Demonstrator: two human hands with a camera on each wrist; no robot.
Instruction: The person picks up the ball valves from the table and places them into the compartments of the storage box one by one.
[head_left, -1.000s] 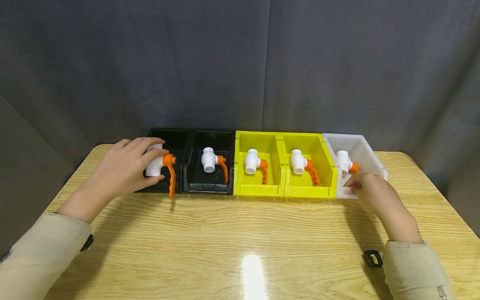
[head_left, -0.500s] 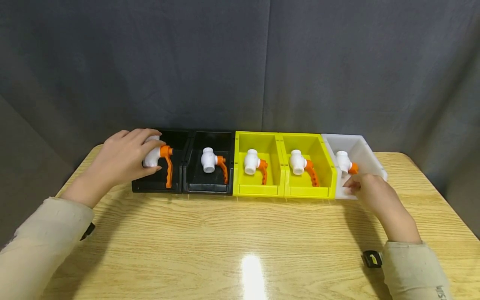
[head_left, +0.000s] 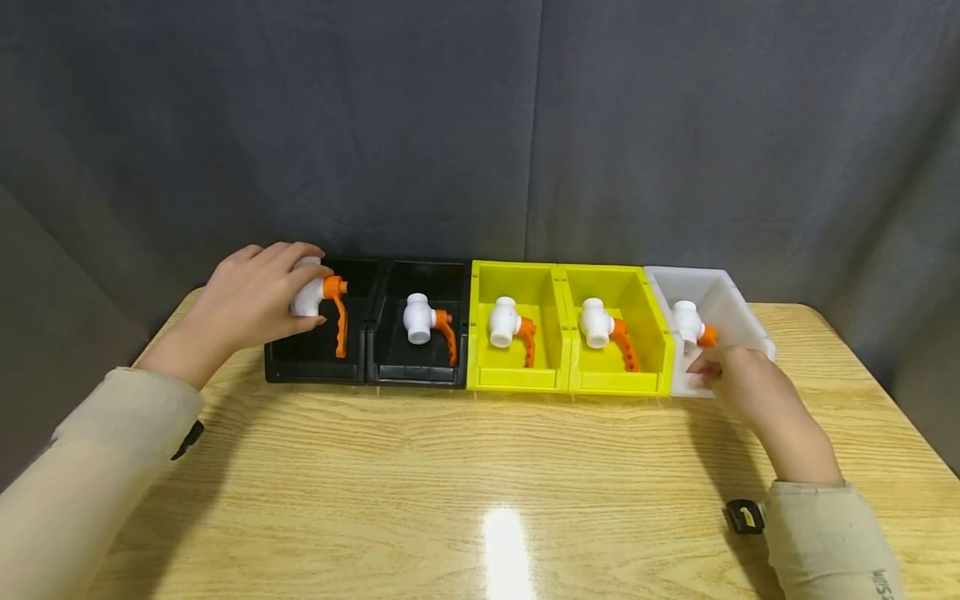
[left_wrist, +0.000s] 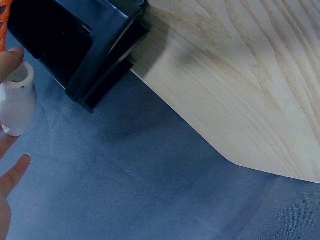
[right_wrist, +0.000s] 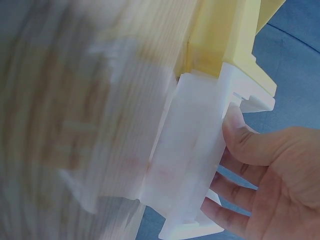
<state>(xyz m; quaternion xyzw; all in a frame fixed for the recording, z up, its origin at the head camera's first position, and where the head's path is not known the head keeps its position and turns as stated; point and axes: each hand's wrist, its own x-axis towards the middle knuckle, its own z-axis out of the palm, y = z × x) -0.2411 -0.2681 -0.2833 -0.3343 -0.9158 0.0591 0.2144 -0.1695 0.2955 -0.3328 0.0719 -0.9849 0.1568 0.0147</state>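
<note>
My left hand point(head_left: 251, 296) grips a white plastic ball valve point(head_left: 308, 298) with an orange lever handle, over the leftmost black bin point(head_left: 315, 372). In the left wrist view, the thumb and a finger lie on opposite ends of the valve's white body point(left_wrist: 19, 107). My right hand point(head_left: 742, 379) reaches over the low front of the white bin point(head_left: 723, 287), its fingers bent. Just beyond them lies another white ball valve point(head_left: 686, 323) with an orange part showing. In the right wrist view, the white front wall point(right_wrist: 187, 145) hides the fingertips.
Beside the held valve, a second black bin point(head_left: 420, 375) and two yellow bins point(head_left: 517, 381) point(head_left: 618, 383) stand in a row, each containing one similar valve. The wooden table point(head_left: 420, 475) extends in front. A dark grey curtain point(head_left: 450, 125) hangs behind.
My left hand has moved away from me with the ball valve, from the front of the leftmost black bin to farther back over it. The right hand has stayed in place.
</note>
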